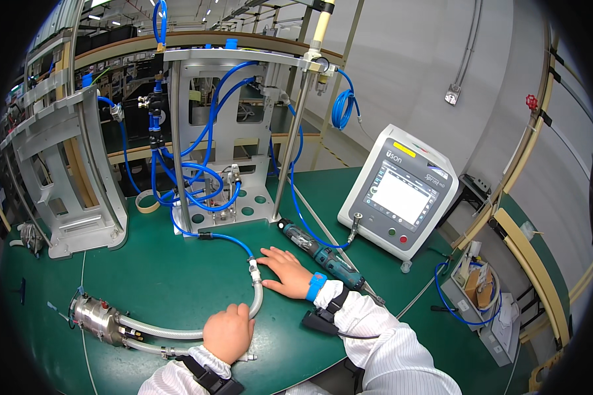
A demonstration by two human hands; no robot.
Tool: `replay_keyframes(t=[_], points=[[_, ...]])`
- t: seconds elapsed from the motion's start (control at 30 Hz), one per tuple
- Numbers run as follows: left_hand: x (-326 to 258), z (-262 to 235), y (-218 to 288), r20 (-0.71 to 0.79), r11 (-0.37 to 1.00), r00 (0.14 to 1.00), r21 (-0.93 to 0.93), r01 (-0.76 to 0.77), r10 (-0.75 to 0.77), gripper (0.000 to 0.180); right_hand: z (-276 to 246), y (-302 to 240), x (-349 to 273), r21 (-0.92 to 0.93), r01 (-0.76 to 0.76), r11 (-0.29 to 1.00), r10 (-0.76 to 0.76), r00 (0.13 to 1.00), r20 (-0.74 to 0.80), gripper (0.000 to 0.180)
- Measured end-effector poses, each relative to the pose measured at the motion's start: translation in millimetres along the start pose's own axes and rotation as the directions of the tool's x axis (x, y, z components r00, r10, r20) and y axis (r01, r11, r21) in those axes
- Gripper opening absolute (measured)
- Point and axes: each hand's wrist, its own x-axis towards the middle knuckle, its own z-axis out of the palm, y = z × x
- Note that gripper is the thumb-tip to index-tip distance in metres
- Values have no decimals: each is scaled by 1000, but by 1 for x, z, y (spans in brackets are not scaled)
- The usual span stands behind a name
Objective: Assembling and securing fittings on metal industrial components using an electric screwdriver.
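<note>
My left hand (228, 331) rests closed over a clear ribbed hose (171, 332) on the green table (171, 276). That hose runs left to a shiny metal cylinder (97, 319) and curves up on the right to a white fitting (253, 268) joined to a blue air tube (227, 237). My right hand (285, 270) lies flat on the table with fingers spread, its fingertips right beside that fitting, and holds nothing. It wears a blue wristband (316, 286). Both forearms are in white sleeves with black straps.
A teal and black power screwdriver (319, 252) lies just behind my right hand. A white tester box with a screen (400, 191) stands at the right. A metal fixture frame with blue tubing (221, 164) stands behind, a grey bracket frame (69, 178) at left, a tape roll (147, 201) between.
</note>
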Motion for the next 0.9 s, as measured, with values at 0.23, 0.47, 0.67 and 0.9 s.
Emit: replay_keyframes(t=[0.23, 0.47, 0.67, 0.9], points=[[1, -1, 2, -2, 1000, 1000, -12, 8, -8, 28, -1, 1, -1, 1, 13, 1000, -13, 1000, -26, 58], [0, 0, 0, -6, 1000, 1000, -15, 4, -4, 28, -37, -4, -7, -124, -33, 992, -18, 922, -387, 44], [0, 0, 0, -7, 1000, 1000, -10, -1, 1, 28, -67, 17, -23, -87, -508, 857, 407, 771, -490, 39], [-1, 0, -1, -18, 1000, 1000, -16, -3, 2, 29, -77, 5, -38, -236, -616, 751, 490, 761, -426, 50]])
